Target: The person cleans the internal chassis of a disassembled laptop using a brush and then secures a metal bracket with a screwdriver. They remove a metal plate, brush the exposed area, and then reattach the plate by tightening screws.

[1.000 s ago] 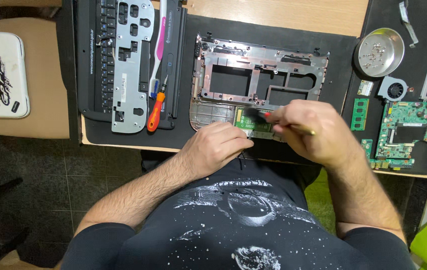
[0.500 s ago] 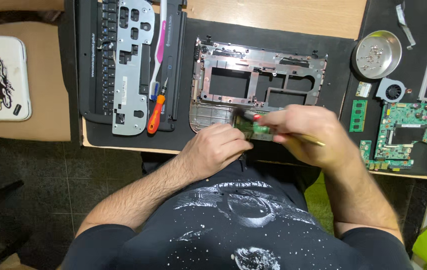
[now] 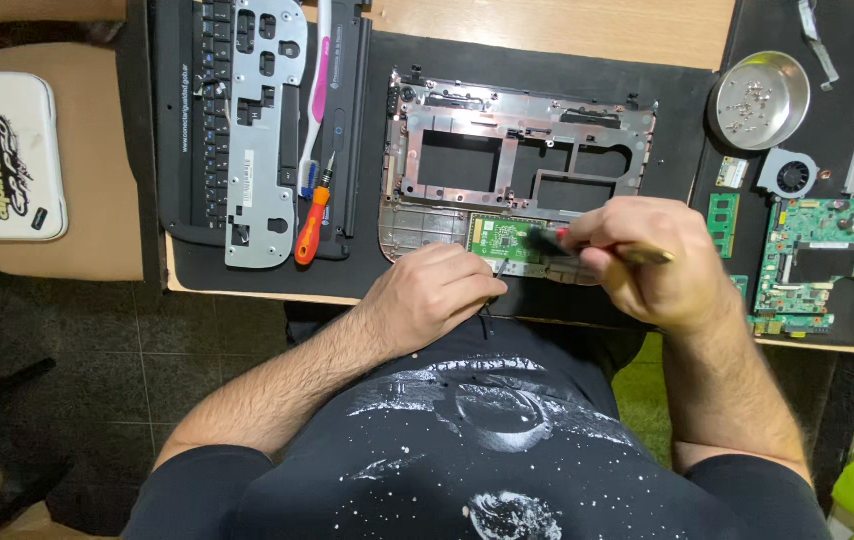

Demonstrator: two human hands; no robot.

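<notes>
A stripped grey laptop frame (image 3: 522, 140) lies on a black mat, with a small green circuit board (image 3: 500, 238) set in its near edge. My right hand (image 3: 647, 262) is closed around a small brush (image 3: 550, 240) with a dark tip, a red band and a yellowish handle. The brush tip rests on the right end of the green board. My left hand (image 3: 434, 298) sits with curled fingers against the frame's near edge, just below the board. A thin dark strip pokes out under its fingertips.
Left of the frame lie a keyboard with a grey metal plate (image 3: 262, 120), a pink toothbrush (image 3: 319, 90) and an orange-handled screwdriver (image 3: 311, 222). To the right are a metal bowl of screws (image 3: 759, 100), a small fan (image 3: 793, 175), a memory stick (image 3: 722, 224) and a green motherboard (image 3: 819, 262).
The brush tip swept left across the green board, then back to its right end, and my right hand moved with it. My left hand stayed at the frame's near edge.
</notes>
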